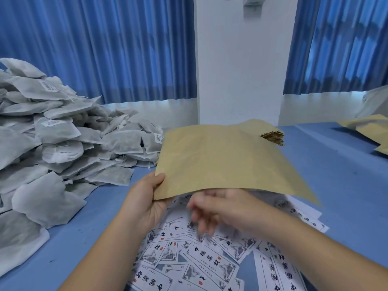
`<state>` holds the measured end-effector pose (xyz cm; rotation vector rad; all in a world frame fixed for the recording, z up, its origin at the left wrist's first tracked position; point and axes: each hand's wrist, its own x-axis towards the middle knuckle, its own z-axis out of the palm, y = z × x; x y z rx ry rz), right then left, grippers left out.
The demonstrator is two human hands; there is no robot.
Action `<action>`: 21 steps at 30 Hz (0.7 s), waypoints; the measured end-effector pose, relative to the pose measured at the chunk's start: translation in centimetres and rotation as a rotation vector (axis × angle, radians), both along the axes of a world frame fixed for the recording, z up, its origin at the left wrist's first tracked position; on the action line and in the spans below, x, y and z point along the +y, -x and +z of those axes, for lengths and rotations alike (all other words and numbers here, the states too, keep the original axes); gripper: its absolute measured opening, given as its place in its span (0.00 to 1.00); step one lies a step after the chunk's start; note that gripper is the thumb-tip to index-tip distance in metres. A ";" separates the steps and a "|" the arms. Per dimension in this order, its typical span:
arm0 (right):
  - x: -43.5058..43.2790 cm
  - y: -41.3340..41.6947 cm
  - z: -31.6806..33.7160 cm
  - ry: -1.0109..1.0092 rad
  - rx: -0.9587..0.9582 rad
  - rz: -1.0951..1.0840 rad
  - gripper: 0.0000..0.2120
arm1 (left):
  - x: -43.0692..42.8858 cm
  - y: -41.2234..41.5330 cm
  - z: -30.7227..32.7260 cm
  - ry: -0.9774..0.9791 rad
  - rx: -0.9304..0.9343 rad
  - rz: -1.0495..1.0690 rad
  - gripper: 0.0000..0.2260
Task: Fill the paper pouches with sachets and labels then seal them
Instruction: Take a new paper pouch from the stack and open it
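Over the near middle of the blue desk, a brown paper pouch is held up off the surface, its flat face tilted toward the camera and its near edge hanging above a spread of printed labels. The left hand grips the pouch at its near left corner, with the thumb on top of the paper and the fingers curled underneath. A small brown tassel sticks out at the pouch's far right corner.

The right hand sits just under the near edge of the pouch, above the labels. It is smeared by motion, but its fingers point down and to the left, loosely spread, and nothing shows between them. Behind this hand a grey shape shows beneath the pouch's edge; it is too blurred to tell what it is.

The labels are white cards with black characters and grey ink drawings, overlapping one another loosely across the desk between the two forearms.

To the left, a large heap of grey sachets rises from the desk, some with small white stickers on them. At the far right edge more brown pouches lie on the desk, well apart from the hands. Blue curtains hang on both sides of a white pillar behind the desk.
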<state>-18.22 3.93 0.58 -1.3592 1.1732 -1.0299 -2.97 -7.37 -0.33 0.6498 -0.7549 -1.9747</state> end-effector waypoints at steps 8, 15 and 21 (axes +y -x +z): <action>1.1 -2.4 1.4 0.207 0.074 0.030 0.07 | 1.6 0.8 -0.4 0.185 -0.363 -0.116 0.04; -1.1 -0.3 0.9 0.174 -0.006 -0.440 0.08 | 3.0 1.9 -0.3 0.386 -0.236 -0.208 0.18; -1.5 0.1 -0.3 0.089 0.001 -0.420 0.15 | 4.1 2.8 -0.7 0.554 -0.366 -0.254 0.10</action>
